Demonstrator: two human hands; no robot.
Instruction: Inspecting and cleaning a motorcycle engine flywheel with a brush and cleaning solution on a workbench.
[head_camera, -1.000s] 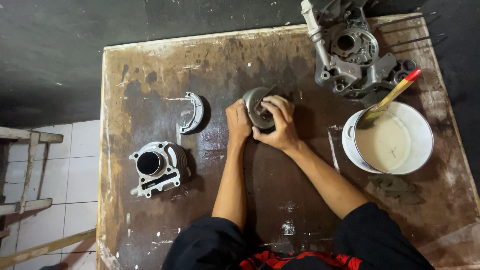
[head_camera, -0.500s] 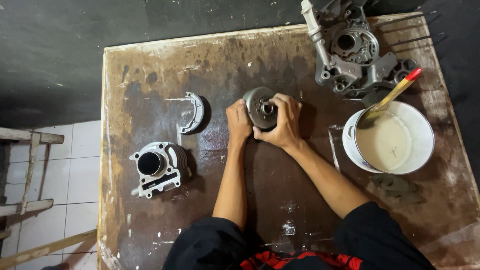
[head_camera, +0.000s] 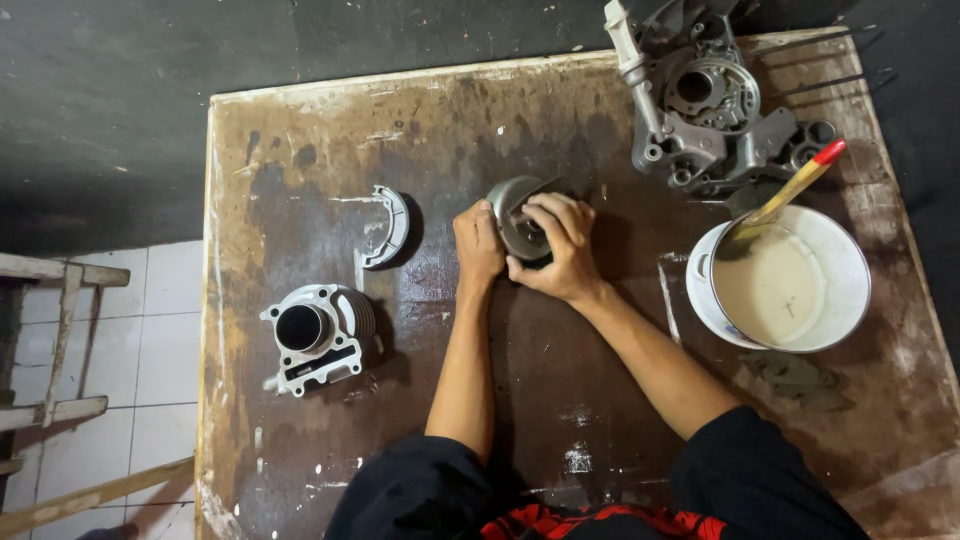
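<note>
A round grey metal part (head_camera: 517, 215) stands on edge near the middle of the stained brown wooden table (head_camera: 600, 400). My left hand (head_camera: 478, 243) grips its left side. My right hand (head_camera: 562, 250) wraps over its top and right side, fingers curled across the face. Both hands hide the lower half of the part.
A finned engine cylinder (head_camera: 318, 327) lies at the left, with a curved brake shoe (head_camera: 388, 228) behind it. A grey engine casing (head_camera: 700, 100) sits at the far right corner. A white bowl (head_camera: 850, 250) of pale liquid holds a red-tipped brush (head_camera: 795, 186). Wooden slats (head_camera: 60, 340) stand left of the table.
The round part has turned slightly in my hands, and my right fingers have shifted over its face. Everything else stays where it was.
</note>
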